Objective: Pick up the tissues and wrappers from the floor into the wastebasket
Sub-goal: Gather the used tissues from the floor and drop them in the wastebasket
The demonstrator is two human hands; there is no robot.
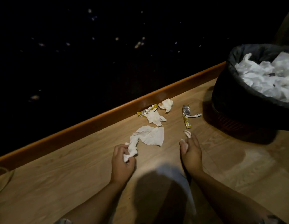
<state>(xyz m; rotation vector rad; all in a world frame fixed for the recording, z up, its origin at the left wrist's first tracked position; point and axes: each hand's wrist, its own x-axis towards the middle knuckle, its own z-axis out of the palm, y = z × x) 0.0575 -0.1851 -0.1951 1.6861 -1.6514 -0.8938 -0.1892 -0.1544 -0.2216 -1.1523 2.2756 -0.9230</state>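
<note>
My left hand (122,160) grips the twisted end of a large white tissue (150,135) that still trails on the wooden floor. My right hand (190,149) pinches a small white tissue scrap (187,134). Beyond the hands lie two crumpled tissues (155,118) (166,104) and two yellow-and-silver wrappers (146,111) (186,116); the first wrapper lies against the skirting. The wastebasket (234,101), lined with a black bag and filled with white tissues, stands at the right.
An orange-brown skirting board (92,122) runs diagonally along a dark speckled wall. A cord (6,180) loops at the left edge. My knee and shadow (163,196) fill the lower middle. Bare wooden floor (237,167) lies to the right of my right hand.
</note>
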